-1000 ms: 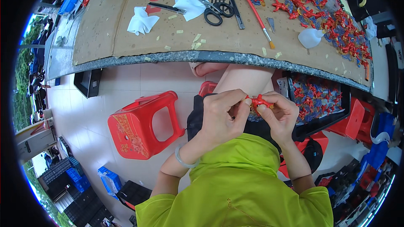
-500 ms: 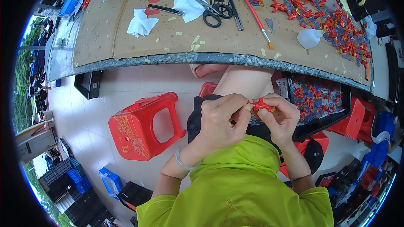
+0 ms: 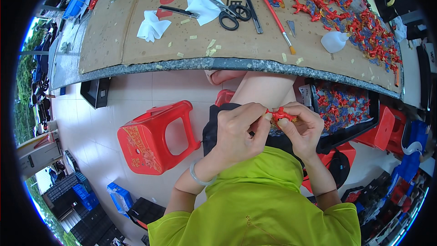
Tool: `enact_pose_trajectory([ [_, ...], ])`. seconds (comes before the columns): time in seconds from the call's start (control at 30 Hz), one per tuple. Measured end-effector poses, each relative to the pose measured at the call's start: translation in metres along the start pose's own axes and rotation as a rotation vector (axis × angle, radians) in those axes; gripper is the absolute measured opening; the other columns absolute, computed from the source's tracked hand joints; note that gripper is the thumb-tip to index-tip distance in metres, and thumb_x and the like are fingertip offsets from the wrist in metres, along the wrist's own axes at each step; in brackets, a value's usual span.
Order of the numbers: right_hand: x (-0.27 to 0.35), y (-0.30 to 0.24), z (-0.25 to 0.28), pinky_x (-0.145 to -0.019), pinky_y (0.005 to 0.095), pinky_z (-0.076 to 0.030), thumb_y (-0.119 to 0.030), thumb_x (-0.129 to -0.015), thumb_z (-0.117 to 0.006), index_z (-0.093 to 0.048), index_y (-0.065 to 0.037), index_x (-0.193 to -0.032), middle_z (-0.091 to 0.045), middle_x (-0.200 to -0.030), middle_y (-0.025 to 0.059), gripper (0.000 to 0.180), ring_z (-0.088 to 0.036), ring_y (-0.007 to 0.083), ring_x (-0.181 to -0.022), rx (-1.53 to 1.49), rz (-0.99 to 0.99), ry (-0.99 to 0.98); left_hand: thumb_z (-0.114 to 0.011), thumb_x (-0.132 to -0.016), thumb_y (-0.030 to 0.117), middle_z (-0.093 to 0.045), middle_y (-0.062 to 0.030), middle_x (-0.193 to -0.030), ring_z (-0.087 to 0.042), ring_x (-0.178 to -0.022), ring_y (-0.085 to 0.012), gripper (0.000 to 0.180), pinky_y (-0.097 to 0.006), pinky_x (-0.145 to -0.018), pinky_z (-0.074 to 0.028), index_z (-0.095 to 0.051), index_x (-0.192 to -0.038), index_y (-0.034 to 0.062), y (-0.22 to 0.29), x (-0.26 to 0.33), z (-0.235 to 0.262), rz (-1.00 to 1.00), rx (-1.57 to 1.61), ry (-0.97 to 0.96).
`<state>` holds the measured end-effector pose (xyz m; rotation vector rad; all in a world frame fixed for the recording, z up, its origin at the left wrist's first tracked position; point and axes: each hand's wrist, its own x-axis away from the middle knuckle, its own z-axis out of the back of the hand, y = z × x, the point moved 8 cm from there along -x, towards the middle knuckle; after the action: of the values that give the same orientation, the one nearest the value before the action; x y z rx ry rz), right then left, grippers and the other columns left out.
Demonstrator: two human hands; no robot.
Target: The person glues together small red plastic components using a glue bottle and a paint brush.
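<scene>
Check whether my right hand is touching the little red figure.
Touching. The head view shows it: the right hand has its thumb tip laid against the red figure, with no gap between them.

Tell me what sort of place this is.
Probably a small workshop: a heap of small red figures lies on a cardboard-covered bench, with scissors and a paintbrush also on it, and a black tray to the person's right holds many similar pieces.

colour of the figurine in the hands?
Mostly red on the figurine's visible part; best in the head view.
</scene>
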<state>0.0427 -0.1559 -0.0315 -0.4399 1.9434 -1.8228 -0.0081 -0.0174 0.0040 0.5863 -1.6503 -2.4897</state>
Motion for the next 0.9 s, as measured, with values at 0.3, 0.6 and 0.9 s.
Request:
enact_pose_trajectory([
  [0.3,0.001,0.002,0.0,-0.074,0.0252,-0.049,0.004,-0.081,-0.066,-0.064,0.008,-0.098,-0.065,-0.092,0.013,0.018,-0.063,0.016,-0.083,-0.032,-0.024,-0.031,-0.062,-0.075,-0.004,-0.053,-0.0075,-0.058,-0.047,-0.04,-0.014,0.007,-0.026,-0.039,-0.037,-0.056,-0.072,-0.0014,-0.001,0.004,-0.001,0.02,-0.025,-0.007],
  [0.6,-0.002,0.008,-0.005,-0.077,0.0263,-0.049,0.004,-0.082,-0.066,-0.064,0.008,-0.1,-0.065,-0.094,0.0132,0.019,-0.063,0.0166,-0.086,-0.059,-0.046,-0.048,-0.062,-0.077,-0.003,-0.053,-0.0079,-0.057,-0.048,-0.04,-0.0138,0.006,-0.026,-0.04,-0.037,-0.057,-0.074,-0.0024,-0.008,0.003,0.003,0.078,-0.006,-0.008],
  [0.9,-0.002,-0.001,0.02,-0.074,0.0278,-0.054,0.004,-0.083,-0.065,-0.064,0.007,-0.097,-0.065,-0.094,0.0143,0.014,-0.066,0.0169,-0.084,-0.053,-0.068,0.027,-0.062,-0.08,0.002,-0.053,-0.0091,-0.056,-0.048,-0.042,-0.0173,0.007,-0.029,-0.042,-0.037,-0.061,-0.074,-0.0011,0.0,-0.012,-0.024,0.026,-0.085,-0.063],
])
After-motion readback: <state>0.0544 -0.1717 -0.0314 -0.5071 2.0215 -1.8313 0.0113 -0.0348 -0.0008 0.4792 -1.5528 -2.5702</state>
